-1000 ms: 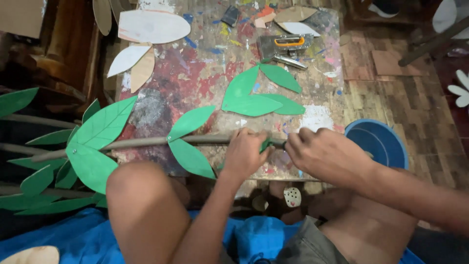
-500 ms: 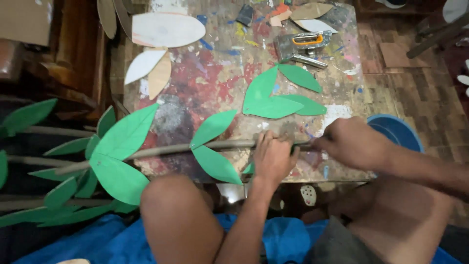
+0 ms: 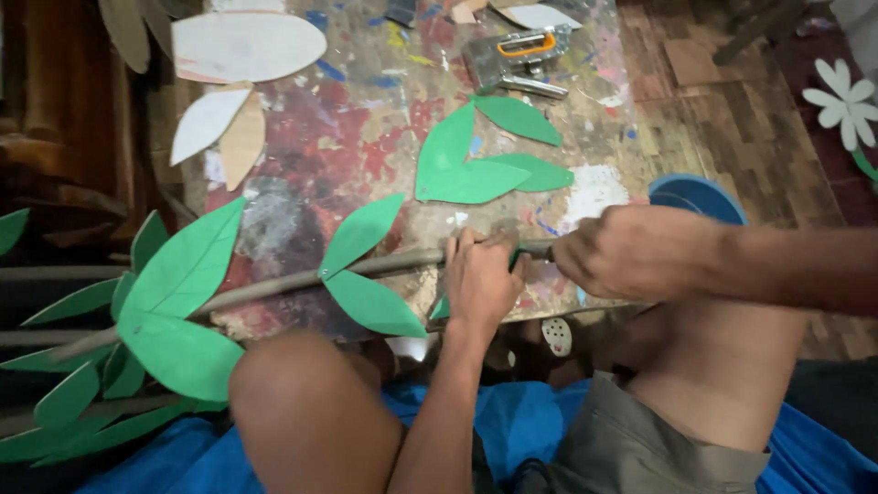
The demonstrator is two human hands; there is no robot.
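A long grey-brown stick point(image 3: 274, 288) lies across the paint-stained board point(image 3: 366, 137), with green paper leaves point(image 3: 361, 265) fixed along it. My left hand point(image 3: 480, 279) is closed around the stick near its right end, pressing a green leaf piece point(image 3: 441, 308) against it. Just to the right, my right hand point(image 3: 631, 252) grips the stick's end, fingers curled around it. What it holds besides the stick is hidden. Loose green leaves point(image 3: 476, 169) lie on the board just beyond my hands.
A staple gun point(image 3: 517, 55) rests at the board's far edge. White and tan cut-out petals point(image 3: 242, 50) lie far left. A blue bucket point(image 3: 700, 197) stands right of the board. More leafy stems point(image 3: 82, 384) lie at left. My bare knees and blue cloth point(image 3: 540, 421) are below.
The view has shifted, so the board and stick sit higher and more to the right in frame. Both hands keep their grip on the stick's right end.
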